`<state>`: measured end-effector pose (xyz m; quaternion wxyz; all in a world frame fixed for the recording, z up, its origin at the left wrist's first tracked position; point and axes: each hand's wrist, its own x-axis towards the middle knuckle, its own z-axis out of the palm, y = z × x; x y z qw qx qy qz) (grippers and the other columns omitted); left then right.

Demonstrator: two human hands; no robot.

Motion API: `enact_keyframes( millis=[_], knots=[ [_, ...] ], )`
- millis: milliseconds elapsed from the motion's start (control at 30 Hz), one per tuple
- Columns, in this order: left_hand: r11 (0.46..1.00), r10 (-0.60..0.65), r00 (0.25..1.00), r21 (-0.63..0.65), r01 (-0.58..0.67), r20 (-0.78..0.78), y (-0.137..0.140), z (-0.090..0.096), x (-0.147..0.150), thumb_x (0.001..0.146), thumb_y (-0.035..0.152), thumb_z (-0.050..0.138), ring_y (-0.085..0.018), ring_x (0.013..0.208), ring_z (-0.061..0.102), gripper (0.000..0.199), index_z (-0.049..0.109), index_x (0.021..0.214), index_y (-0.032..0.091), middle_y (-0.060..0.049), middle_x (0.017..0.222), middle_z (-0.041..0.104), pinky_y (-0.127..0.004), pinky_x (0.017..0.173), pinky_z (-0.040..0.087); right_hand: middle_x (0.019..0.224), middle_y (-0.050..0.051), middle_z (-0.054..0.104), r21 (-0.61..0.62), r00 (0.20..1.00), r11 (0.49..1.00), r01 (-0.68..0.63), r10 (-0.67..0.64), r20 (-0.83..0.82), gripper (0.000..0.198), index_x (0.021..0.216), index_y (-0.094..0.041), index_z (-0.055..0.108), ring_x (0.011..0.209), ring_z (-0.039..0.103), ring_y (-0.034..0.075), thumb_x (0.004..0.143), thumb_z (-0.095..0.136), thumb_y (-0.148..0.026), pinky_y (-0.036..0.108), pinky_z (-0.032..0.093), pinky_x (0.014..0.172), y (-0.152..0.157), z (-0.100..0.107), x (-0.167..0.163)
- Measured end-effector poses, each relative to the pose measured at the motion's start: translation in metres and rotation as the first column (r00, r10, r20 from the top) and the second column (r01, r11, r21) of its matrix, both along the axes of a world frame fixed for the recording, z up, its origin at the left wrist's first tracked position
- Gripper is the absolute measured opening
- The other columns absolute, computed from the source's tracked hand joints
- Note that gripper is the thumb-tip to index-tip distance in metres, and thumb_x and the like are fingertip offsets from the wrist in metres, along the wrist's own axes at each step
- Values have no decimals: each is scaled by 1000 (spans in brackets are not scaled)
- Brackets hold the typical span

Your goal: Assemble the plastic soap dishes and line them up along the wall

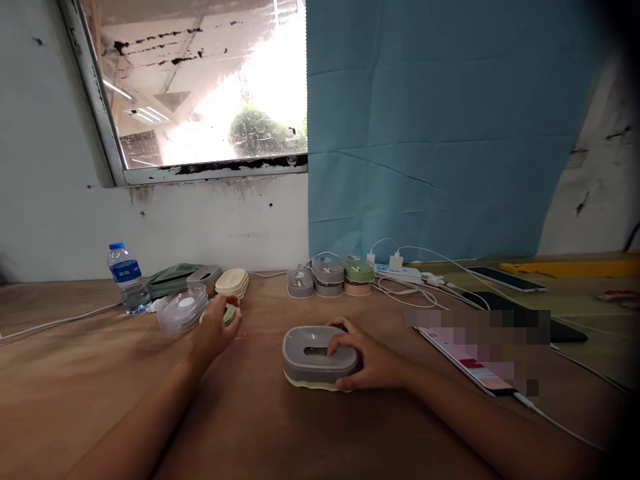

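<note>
Firstly, one grey box (313, 364), top upward, on the tabletop (260, 427), front and centre; right hand (357, 353) clasping its right end, fingers over the top, thumb low on the near side, presumably to steady it. Left hand (216, 325): fingers curled at a green piece (229, 314) beside clear plastic containers (183, 311); whether gripped, cannot be told. Behind: cream pieces (232, 282), stacked, probably to save room; boxes (328, 271) grouped near the wall (225, 227).

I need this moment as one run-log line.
right hand: on gray oval box | left hand: at green piece | nearby: clear container, cream stack
</note>
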<state>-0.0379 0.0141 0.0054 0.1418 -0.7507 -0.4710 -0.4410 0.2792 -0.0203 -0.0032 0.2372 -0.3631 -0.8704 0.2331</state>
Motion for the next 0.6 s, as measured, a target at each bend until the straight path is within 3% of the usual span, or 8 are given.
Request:
enact_keyframes(
  millis=[67, 167, 333, 433, 600],
  knots=[
    [991, 101, 985, 99, -88, -141, 7, 3, -17, 74, 20, 44, -21, 82, 53, 16, 48, 89, 15, -7, 85, 58, -34, 76, 40, 119, 4, 29, -10, 999, 1000, -6, 6, 35, 44, 89, -23, 58, 116, 33, 26, 53, 72, -43, 35, 29, 97, -1, 0, 0],
    [976, 178, 930, 179, -125, -320, 12, 9, -38, 73, 20, 44, -23, 83, 53, 19, 50, 90, 14, -8, 85, 60, -35, 79, 38, 119, 3, 29, -32, 997, 999, 2, 0, 74, 50, 96, -25, 56, 114, 34, 25, 52, 71, -44, 35, 30, 96, -3, 2, 0],
    [907, 409, 862, 238, -348, -300, 17, 14, -61, 72, 25, 45, -26, 87, 54, 28, 50, 96, 13, -11, 90, 60, -37, 80, 38, 120, 3, 30, -42, 994, 999, 2, 2, 105, 74, 118, -31, 41, 112, 38, 25, 51, 72, -42, 36, 33, 94, -3, 3, 0],
    [858, 513, 825, 142, -493, -235, 21, 12, -74, 69, 29, 46, -28, 88, 55, 34, 49, 98, 12, -12, 92, 61, -37, 77, 39, 121, 5, 34, -21, 997, 1000, -10, 12, 81, 83, 124, -29, 34, 113, 37, 25, 51, 72, -39, 38, 31, 96, -3, 2, 0],
    [846, 503, 838, -76, -527, -209, 24, 6, -88, 68, 32, 47, -26, 85, 57, 33, 48, 98, 17, -7, 90, 63, -36, 77, 40, 120, 5, 36, 10, 999, 1000, -10, 10, 42, 77, 124, -28, 36, 112, 37, 25, 56, 70, -36, 38, 31, 95, -5, 3, -3]
  ],
)
